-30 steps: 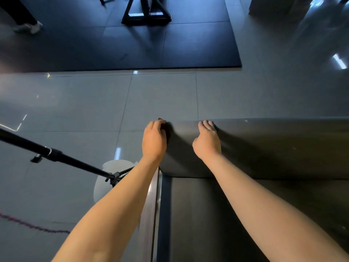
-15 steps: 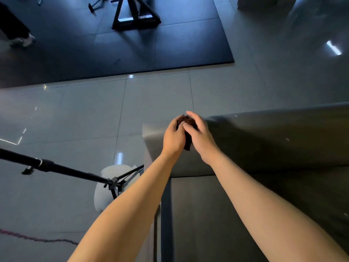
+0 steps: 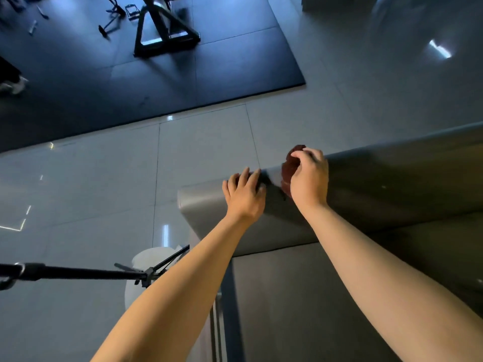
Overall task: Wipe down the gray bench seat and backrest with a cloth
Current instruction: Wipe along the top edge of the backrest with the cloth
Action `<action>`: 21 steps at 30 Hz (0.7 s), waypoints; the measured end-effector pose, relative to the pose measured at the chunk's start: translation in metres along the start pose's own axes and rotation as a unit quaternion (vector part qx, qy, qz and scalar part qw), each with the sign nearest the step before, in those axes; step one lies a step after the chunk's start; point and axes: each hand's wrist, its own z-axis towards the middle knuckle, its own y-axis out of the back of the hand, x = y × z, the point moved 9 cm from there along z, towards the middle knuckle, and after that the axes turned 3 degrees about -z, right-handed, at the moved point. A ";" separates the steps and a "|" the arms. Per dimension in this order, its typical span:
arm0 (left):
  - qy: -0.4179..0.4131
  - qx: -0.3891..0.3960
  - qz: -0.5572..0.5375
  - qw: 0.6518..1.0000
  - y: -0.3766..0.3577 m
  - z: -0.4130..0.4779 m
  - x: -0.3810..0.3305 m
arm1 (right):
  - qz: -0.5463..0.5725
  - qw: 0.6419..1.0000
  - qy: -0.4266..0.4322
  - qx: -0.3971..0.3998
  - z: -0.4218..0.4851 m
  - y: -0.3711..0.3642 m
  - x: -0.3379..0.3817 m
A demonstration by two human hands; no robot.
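Gray seat (image 3: 313, 296) of the surface lies nearest, smooth, dull and dark, with no streak or wet sheen that I can make out; both forearms cross above it. Beyond it rises the backrest (image 3: 392, 184), the same gray padding, with a rounded top edge and a few pale specks.

Half a second ago the hands were pressed together over the cloth near the backrest's left end; now they have parted. The left hand (image 3: 244, 197) rests with fingers spread on the top edge, close to the left corner, and appears to hold nothing. The right hand (image 3: 309, 178), just beside it, curls its fingers round the cloth (image 3: 290, 168), a bunched reddish-brown wad pressed on that same top edge.

The cloth seems to have passed to the right hand, so a stroke rightward along the backrest looks ready to begin. Most of the surface likely remains to be wiped.

Farther off lie the tiled floor (image 3: 203, 152) and a black mat (image 3: 209, 82).
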 end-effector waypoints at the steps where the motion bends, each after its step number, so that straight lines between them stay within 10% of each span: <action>1: 0.004 0.006 0.029 1.000 -0.009 0.001 -0.001 | -0.012 1.000 -0.010 0.008 0.005 0.000 -0.010; 14: -0.003 0.005 0.041 0.999 -0.016 0.006 0.004 | -0.009 0.979 0.089 0.184 -0.016 -0.050 0.043; 21: -0.012 0.000 0.019 1.000 -0.017 0.005 0.006 | -0.092 0.995 0.002 0.031 0.006 0.009 -0.038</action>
